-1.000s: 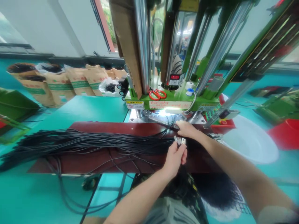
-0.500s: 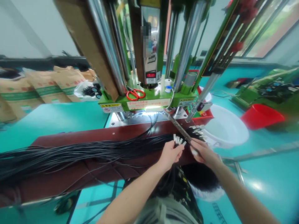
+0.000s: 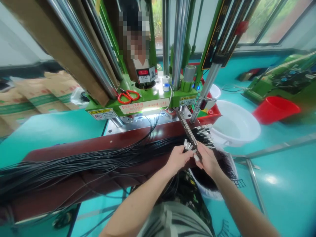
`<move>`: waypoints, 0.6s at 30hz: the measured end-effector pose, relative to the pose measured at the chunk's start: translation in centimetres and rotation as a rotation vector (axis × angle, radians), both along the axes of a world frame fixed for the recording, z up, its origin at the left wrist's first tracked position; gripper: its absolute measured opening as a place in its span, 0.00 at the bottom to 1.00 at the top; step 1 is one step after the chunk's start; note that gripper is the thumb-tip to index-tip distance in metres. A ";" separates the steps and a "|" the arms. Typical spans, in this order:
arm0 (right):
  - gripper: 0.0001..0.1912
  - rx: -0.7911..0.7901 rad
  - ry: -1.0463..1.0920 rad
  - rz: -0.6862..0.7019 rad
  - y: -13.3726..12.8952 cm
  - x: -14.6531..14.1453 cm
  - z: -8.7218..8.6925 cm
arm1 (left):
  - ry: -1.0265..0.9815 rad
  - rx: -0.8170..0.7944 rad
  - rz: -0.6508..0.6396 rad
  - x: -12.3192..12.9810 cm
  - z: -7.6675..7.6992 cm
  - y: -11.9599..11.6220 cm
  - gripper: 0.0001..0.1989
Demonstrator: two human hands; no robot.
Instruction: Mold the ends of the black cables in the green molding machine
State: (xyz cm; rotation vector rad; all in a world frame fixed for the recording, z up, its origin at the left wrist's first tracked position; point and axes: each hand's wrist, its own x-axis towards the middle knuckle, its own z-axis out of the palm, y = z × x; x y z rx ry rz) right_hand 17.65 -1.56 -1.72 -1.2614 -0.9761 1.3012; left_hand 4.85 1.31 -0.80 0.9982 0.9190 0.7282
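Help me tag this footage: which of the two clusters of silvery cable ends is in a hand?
The smaller cluster, gripped by the left hand; the larger cluster lies beyond the right hand, held by neither.

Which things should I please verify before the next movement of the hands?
1. Left hand gripping the silvery flat connectors: ok.
2. Right hand holding the long, narrow metal bar: ok.
3. Scissors with red looped handles lying away from both hands: ok, on the green metal machine.
4. Thin black cables all neatly bundled: not ok, some stray across the dark red flat board.
5. Bar's far end touching the machine: cannot tell, contact is unclear.
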 end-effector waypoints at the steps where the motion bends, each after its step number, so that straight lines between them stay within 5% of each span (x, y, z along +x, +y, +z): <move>1: 0.23 0.000 -0.048 -0.003 -0.1 -0.1 0.2 | 0.006 0.014 0.008 0.0 0.0 0.0 0.11; 8: 0.24 -0.034 0.012 -0.034 -0.1 -0.3 0.1 | 0.042 0.185 0.094 -0.3 -0.4 -0.1 0.14; 12: 0.24 -0.025 0.138 -0.057 0.1 0.1 -0.3 | -0.068 0.050 0.232 -0.5 -0.1 0.1 0.13; 18: 0.24 -0.052 0.156 -0.030 0.3 0.2 0.0 | 0.013 -0.015 0.122 -0.2 0.1 0.2 0.14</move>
